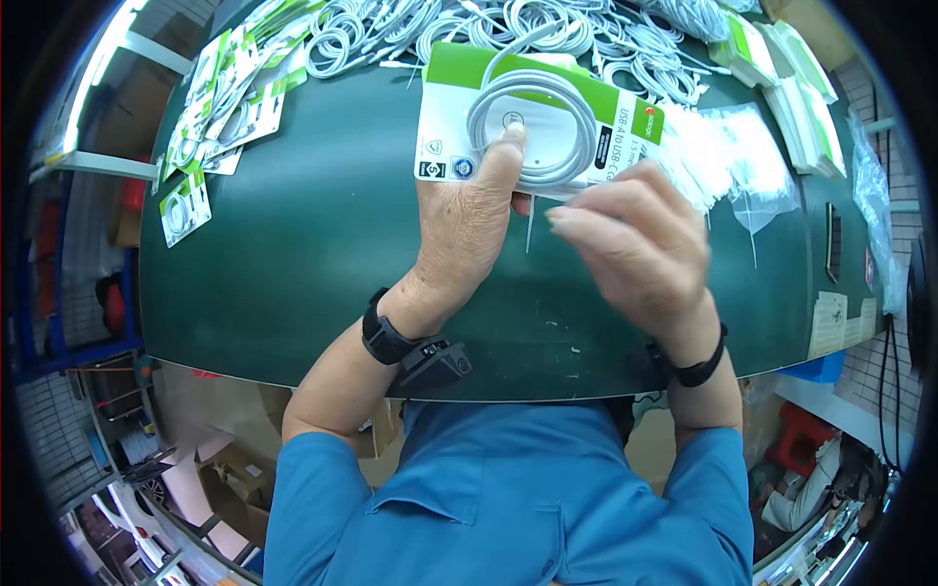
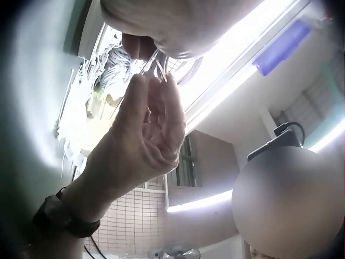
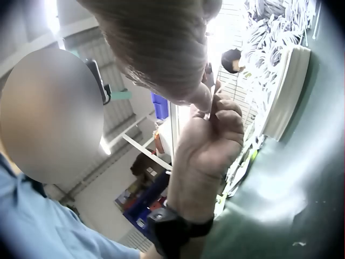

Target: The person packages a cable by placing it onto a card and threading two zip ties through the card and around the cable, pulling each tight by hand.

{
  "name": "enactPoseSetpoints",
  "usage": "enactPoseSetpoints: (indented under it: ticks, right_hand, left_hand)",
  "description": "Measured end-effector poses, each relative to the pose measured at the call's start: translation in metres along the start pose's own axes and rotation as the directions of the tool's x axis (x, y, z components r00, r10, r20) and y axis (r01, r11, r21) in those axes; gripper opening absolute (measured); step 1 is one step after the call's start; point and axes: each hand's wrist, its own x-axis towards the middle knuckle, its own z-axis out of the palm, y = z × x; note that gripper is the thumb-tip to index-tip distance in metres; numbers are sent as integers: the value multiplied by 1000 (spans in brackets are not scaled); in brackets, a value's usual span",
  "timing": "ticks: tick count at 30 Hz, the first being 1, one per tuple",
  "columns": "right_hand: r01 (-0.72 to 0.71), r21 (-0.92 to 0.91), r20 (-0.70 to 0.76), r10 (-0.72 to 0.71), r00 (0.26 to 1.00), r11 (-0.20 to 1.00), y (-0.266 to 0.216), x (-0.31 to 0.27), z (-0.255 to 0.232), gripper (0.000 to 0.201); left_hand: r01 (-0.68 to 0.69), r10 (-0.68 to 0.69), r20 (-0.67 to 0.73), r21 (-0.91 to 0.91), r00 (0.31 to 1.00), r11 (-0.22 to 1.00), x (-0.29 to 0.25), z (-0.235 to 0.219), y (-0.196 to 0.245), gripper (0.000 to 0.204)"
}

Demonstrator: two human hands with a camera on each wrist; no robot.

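"One thumb does the pinning, then?"

"Yes. The left-hand grip (image 1: 467, 213) is closed on the card (image 1: 442, 122), its thumb laid across the coiled cable (image 1: 586, 127) and the other fingers behind. That pressure ought to be flat and even, so the coil sits round and the card doesn't bow."

"And the right-hand grip (image 1: 640, 242)?"

"Its fingers are bent, the tips near the white strip (image 1: 530, 230) hanging below the card's lower edge. It is blurred from above; whether it pinches anything can't be told."

"So the step looks like fastening the coil down?"

"Probably, with that strip as the tie. Drawing it snug rather than hard seems best: too tight could crease the card. The length of cable arching over the top edge wants watching, lest it spring loose."

"Where is the work held?"

"Above the green bench (image 1: 332, 283), between the packaged cards (image 1: 262, 107) on the left and the bright white heap (image 1: 696, 146) on the right, with loose cables (image 1: 547, 29) beyond. Small movements, away from those piles, should avoid snags."
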Motion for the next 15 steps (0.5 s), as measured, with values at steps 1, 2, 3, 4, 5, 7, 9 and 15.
enactPoseSetpoints:
  ticks: [1, 2, 3, 4, 5, 7, 9, 15]
  right_hand:
    - [22, -71, 14, -21, 1000, 997, 0, -2, 6, 33]
    - [43, -141, 29, -39, 999, 989, 1, -4, 10, 34]
    - [50, -179, 19, -47, 999, 983, 1, -4, 12, 33]
    - [55, -215, 11, -53, 999, 975, 2, -5, 13, 32]
    - [54, -240, 9, -54, 999, 969, 2, -7, 14, 31]
    - [50, -279, 11, -49, 999, 959, 3, -10, 15, 30]
    - [50, -303, 11, -49, 999, 952, 5, -12, 17, 29]
    - [80, -272, -36, -93, 995, 959, 9, -16, 26, 27]
  left_hand:
    - [3, -3, -4, -14, 1000, 1000, 2, 0, -3, 26]
    - [-27, 26, -23, -33, 999, 999, 4, 2, -7, 27]
    - [-53, 51, -44, -50, 998, 997, 4, 6, -12, 27]
    - [-77, 73, -68, -68, 995, 995, 4, 8, -15, 27]
    - [-62, 58, -63, -72, 996, 995, 3, 9, -16, 28]
    - [-33, 29, -52, -80, 998, 996, -2, 11, -17, 28]
    - [-38, 34, -57, -65, 998, 997, -3, 12, -21, 28]
    - [-57, 56, -89, -11, 994, 998, -3, 8, -26, 21]
